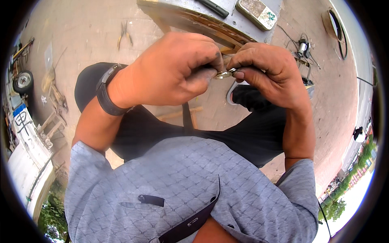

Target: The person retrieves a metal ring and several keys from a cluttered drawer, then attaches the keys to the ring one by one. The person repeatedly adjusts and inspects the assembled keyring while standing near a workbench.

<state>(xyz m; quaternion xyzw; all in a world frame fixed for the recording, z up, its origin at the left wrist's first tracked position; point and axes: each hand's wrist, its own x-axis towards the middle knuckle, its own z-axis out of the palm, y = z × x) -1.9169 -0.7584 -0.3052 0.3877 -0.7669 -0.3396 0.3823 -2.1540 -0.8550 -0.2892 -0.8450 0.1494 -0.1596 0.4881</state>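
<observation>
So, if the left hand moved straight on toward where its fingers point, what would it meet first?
The left hand points its fingers rightward at the small metal ring they already pinch. Just beyond it come the right hand's fingers, so those likely come first, though depth is unclear.

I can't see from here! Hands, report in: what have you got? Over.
Left hand and right hand both pinching a small metal ring between fingertips. Ring held above the lap, near the table edge. Nothing in the way.
</observation>
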